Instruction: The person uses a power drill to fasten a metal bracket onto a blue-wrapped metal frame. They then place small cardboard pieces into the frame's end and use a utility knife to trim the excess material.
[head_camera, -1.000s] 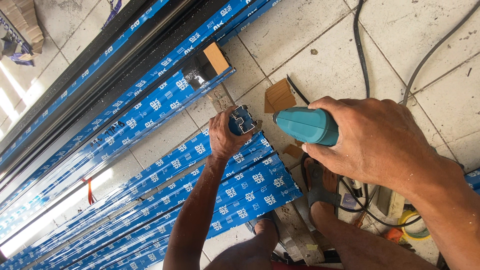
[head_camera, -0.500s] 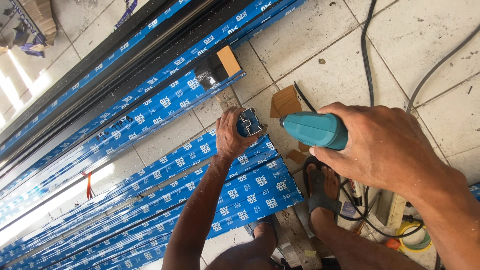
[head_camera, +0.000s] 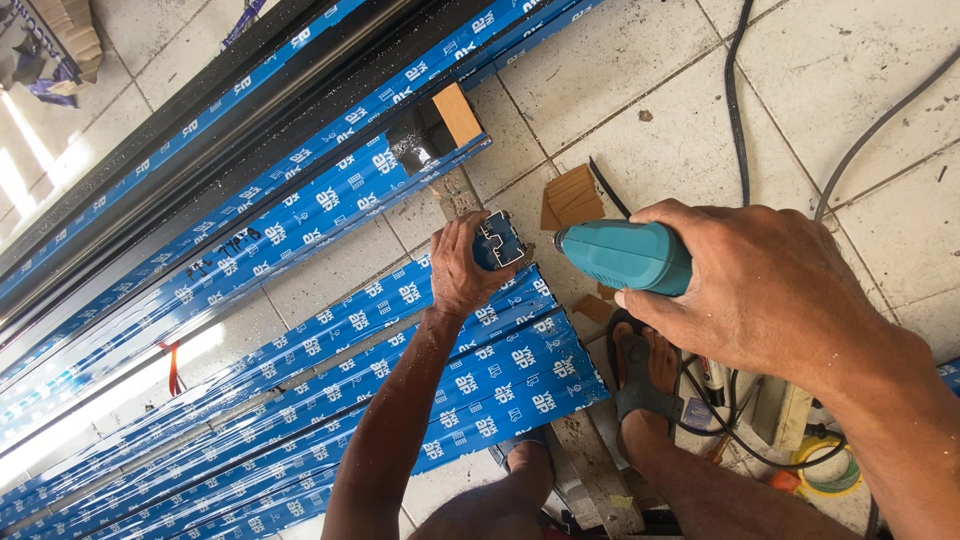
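Pale floor tiles (head_camera: 620, 70) carry long metal bars (head_camera: 330, 200) wrapped in blue printed film, running from the lower left toward the upper middle. The left hand (head_camera: 462, 268) is clamped around the cut end of one bar (head_camera: 498, 243), lifted above a second bundle of wrapped bars (head_camera: 480, 385) lying across the floor. The right hand (head_camera: 760, 285) is closed around a teal power tool (head_camera: 625, 255), its nose just beside the held end. Compared with half a second ago, both hands sit in much the same place and the tool remains level at the bar end. Cardboard scraps (head_camera: 570, 195) lie behind the tool, black cables (head_camera: 735, 90) cross the tiles, and a sandalled foot (head_camera: 640, 370) rests below.
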